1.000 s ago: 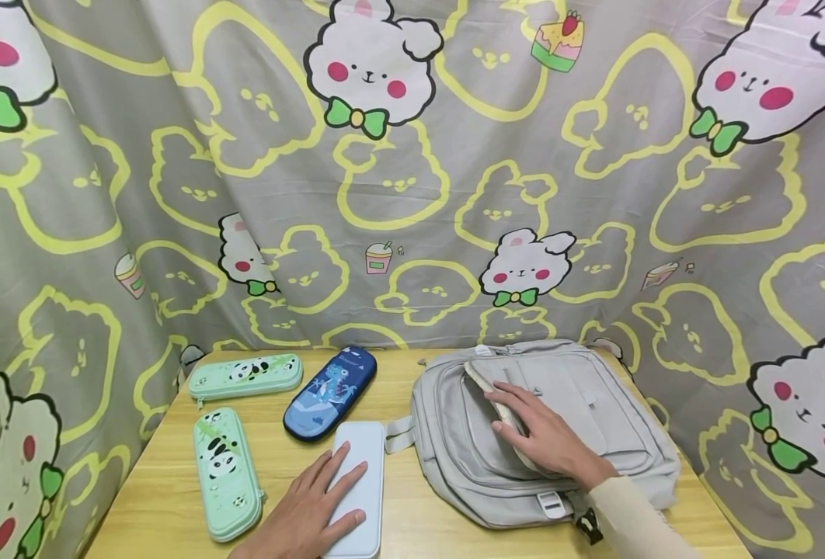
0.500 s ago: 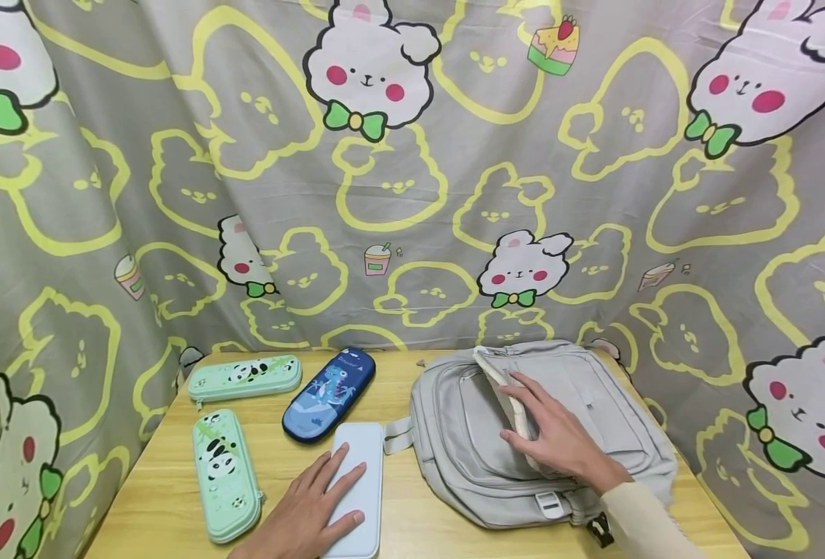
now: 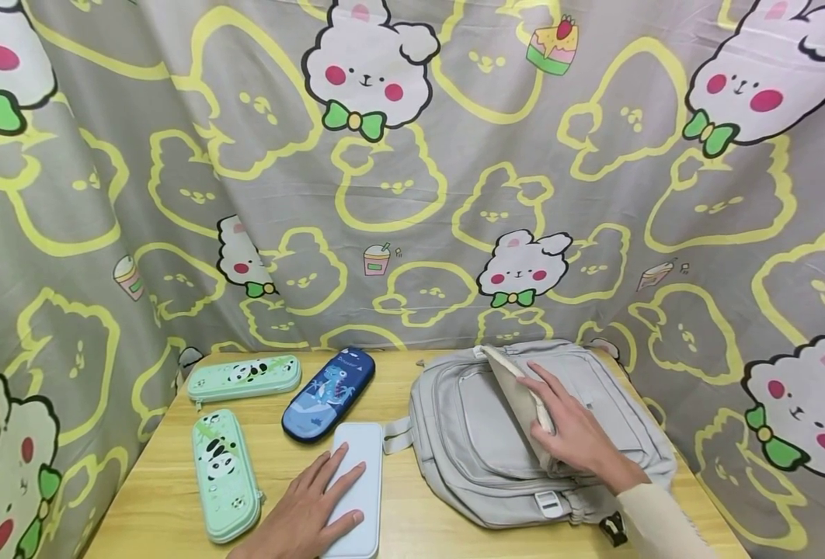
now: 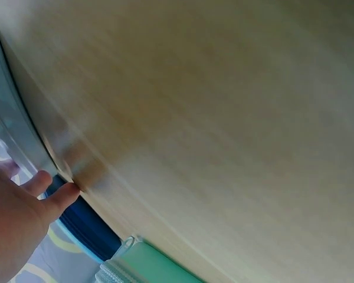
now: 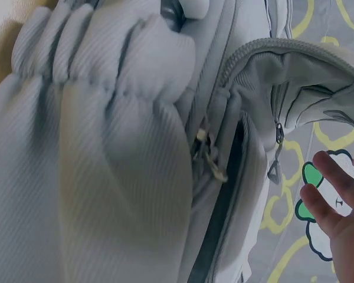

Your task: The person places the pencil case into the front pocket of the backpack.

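Observation:
My left hand (image 3: 299, 505) rests with spread fingers on a pale blue pencil case (image 3: 356, 489) lying flat on the table. Its fingertips also show in the left wrist view, beside the case's edge. On the right lies a light grey backpack (image 3: 447, 466). My right hand (image 3: 573, 435) touches the raised front flap (image 3: 513, 388) of the bag, fingertips at its pale edge, fingers loosely spread. The right wrist view shows that hand (image 4: 12, 230) no part; there the open pocket's zipper pull (image 5: 275, 171) hangs near the lifted flap.
Two mint green panda pencil cases (image 3: 227, 477) lie at the left, one upright in view and one crosswise behind. A dark blue dinosaur pencil case (image 3: 330, 392) lies between them and the bag. A patterned curtain (image 3: 398, 310) stands behind the wooden table (image 3: 154, 497).
My right hand has moved right, and the flap has swung up and rightward with it, baring more of the pocket beneath. My left hand has stayed on the pale blue pencil case.

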A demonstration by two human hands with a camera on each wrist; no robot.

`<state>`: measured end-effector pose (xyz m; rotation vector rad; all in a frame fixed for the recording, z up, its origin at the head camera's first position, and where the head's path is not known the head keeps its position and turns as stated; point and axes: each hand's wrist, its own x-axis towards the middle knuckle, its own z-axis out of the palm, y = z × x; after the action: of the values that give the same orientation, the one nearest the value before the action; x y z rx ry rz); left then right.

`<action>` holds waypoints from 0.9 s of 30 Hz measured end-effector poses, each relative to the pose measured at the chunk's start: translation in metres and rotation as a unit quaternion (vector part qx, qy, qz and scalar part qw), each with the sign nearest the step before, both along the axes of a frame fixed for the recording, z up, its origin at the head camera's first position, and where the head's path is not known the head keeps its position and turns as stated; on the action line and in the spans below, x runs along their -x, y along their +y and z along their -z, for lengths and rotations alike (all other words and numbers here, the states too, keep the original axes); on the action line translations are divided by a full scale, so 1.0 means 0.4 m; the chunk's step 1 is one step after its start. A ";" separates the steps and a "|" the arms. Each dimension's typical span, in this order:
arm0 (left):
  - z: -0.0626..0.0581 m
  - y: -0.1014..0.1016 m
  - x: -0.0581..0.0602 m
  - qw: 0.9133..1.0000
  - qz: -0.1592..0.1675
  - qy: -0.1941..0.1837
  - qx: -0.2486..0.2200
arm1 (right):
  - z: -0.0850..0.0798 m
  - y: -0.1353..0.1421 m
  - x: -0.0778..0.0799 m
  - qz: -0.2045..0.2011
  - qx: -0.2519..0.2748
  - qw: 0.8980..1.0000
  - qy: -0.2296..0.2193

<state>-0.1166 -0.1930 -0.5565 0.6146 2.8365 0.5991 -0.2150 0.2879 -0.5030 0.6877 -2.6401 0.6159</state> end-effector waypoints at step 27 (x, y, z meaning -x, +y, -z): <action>0.000 -0.003 -0.004 1.000 -0.002 0.008 -0.005 | -0.001 0.051 0.001 -0.073 0.036 0.996 0.026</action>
<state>-0.1152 -0.1942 -0.5565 0.6195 2.8516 0.6109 -0.2152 0.3084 -0.5028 0.8690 -2.5222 0.7210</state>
